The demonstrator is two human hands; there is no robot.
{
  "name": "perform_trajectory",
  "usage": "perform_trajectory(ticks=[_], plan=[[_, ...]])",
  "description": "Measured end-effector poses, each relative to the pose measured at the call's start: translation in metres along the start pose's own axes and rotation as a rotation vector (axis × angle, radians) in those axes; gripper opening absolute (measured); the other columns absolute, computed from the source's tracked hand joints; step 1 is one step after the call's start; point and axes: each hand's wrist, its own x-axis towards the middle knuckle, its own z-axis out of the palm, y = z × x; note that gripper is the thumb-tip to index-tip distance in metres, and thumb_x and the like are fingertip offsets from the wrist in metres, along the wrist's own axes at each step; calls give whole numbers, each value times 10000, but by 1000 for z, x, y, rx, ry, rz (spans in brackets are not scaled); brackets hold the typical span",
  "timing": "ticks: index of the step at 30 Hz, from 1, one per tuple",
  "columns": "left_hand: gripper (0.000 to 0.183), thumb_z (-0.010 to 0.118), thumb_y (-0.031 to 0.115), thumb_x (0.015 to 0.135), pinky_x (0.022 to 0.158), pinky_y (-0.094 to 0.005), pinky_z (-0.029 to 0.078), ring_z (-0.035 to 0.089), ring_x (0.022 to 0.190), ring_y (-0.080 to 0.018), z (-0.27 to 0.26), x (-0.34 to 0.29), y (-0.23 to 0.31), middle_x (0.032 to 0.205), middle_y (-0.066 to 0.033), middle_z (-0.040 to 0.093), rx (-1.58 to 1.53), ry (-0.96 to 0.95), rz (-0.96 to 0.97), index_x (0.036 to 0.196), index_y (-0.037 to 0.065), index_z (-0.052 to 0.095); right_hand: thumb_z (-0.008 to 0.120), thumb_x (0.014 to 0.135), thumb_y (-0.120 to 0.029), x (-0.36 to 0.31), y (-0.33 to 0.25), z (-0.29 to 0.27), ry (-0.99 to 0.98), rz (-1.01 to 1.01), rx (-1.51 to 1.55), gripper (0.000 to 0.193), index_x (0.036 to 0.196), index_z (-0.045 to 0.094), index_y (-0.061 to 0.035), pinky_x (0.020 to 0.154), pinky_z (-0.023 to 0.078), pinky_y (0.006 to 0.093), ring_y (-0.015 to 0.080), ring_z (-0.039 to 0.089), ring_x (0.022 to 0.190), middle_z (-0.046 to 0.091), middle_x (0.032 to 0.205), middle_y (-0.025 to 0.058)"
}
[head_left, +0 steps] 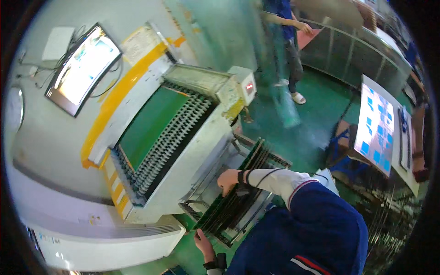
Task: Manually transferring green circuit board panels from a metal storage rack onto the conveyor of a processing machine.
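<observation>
A slotted rack [224, 239] stands below the roller machine, with several thin upright panels in it. My right hand [227, 181], wearing a dark wristband, is closed over the upper edge of a green panel [211, 212] on the rack's machine side. At the near end of that panel, my left hand [205, 246] has its fingers closed at the corner; their exact grip is small in view. Another flat green panel [158, 123] lies on the rollers [176, 137] of the machine.
The machine's pale front wall [201, 167] rises beside the rack. A white air-conditioner unit [110, 245] is at lower left, and a lit monitor [85, 68] hangs on the wall. To the right is a table with a blue-patterned sheet [376, 128]. A person [286, 41] stands beyond, holding a reddish sheet.
</observation>
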Motion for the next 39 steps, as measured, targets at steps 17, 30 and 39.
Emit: perform_trajectory(ticks=[17, 30, 39], plan=[[693, 510, 505, 989, 987, -444, 441, 525, 1204, -393, -6, 10, -9, 1366, -278, 506, 88, 13, -10, 1388, -58, 451, 741, 799, -480, -14, -24, -2, 1, 180, -117, 406, 950, 767, -104, 730, 533, 436, 274, 675, 845, 725, 903, 47], [692, 511, 491, 992, 1010, -434, 444, 517, 1222, -379, -5, 18, -28, 1400, -266, 478, 0, 20, 3, 1404, -60, 432, 739, 789, -342, -12, -30, -2, -12, 257, -73, 291, 989, 765, -132, 730, 524, 406, 251, 681, 855, 733, 949, 39], [678, 504, 481, 999, 1035, -411, 431, 505, 1246, -353, -3, 6, -8, 1415, -234, 479, 35, -13, 57, 1409, -54, 426, 760, 775, -381, -16, -26, 6, 51, 249, -72, 314, 929, 765, -107, 714, 523, 422, 273, 673, 827, 721, 874, 54]])
